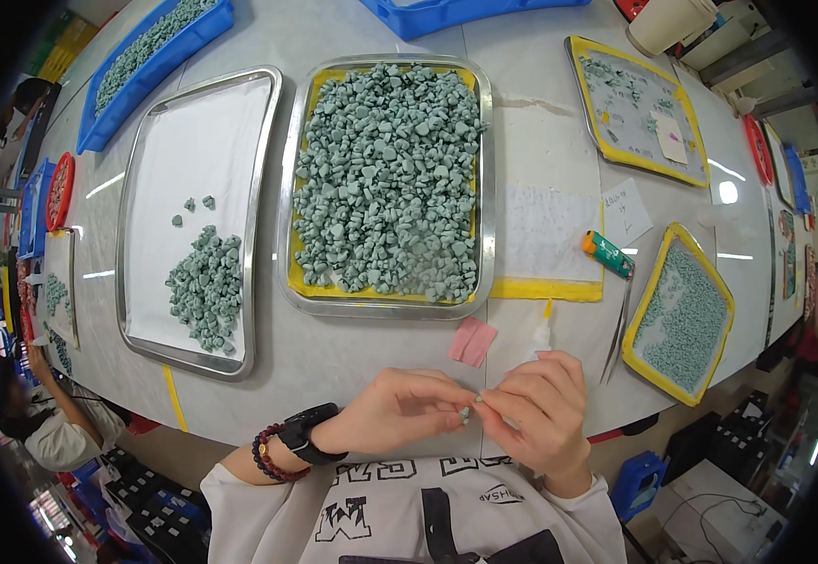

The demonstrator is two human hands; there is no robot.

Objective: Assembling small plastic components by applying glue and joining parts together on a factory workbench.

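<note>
Both my hands are together over the table's near edge, fingertips almost touching. My left hand [399,406], with a dark watch and bead bracelets at the wrist, pinches a small grey-green stone-like piece [465,414]. In the fingertips of my right hand [542,414] is another tiny grey-green piece [479,399], partly hidden by the fingers. Just beyond my hands lie a folded pink cloth [473,341] and a small white bottle [542,335] with a yellow tip. Straight ahead, a metal tray [484,188] is heaped with similar pieces.
To the left, a white-lined metal tray [197,141] holds a smaller pile. Tweezers [619,329] and a green tube with an orange end [608,254] lie right of centre. Yellow-edged trays [648,362] stand farther right. Blue bins [99,127] line the back; another person [61,423] sits far left.
</note>
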